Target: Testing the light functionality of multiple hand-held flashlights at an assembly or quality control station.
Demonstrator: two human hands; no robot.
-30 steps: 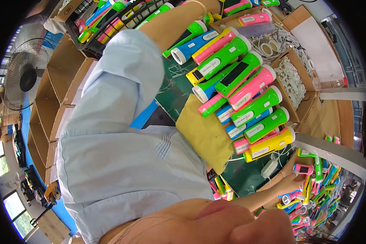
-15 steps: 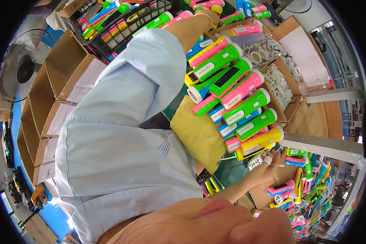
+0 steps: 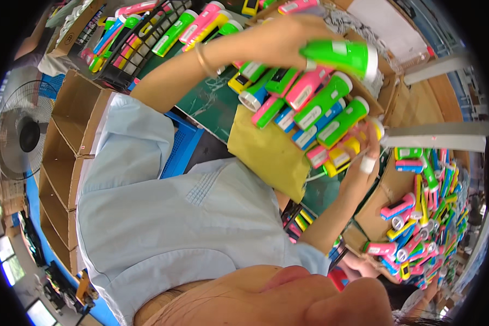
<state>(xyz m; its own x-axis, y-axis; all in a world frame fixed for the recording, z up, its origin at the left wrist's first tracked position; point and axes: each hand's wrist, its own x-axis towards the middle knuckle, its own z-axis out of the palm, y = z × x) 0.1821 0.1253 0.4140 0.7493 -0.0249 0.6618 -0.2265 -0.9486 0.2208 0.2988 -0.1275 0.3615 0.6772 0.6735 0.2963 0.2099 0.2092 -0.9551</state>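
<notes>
Left hand [image 3: 280, 41] fingers wrap a green flashlight [image 3: 342, 56] above the pile [image 3: 309, 108] — right hand [image 3: 364, 163] touches the pile's edge, fingers' state unclear.

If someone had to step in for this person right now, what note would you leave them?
Left hand grips a green flashlight above the pile. Right hand, open, rests against the pile's right end. Flashlight pile lies in rows on a yellow-brown sheet. Done: many flashlights stacked. Left: the held one is not yet laid down; more lie in the cardboard box and wire basket.
</notes>
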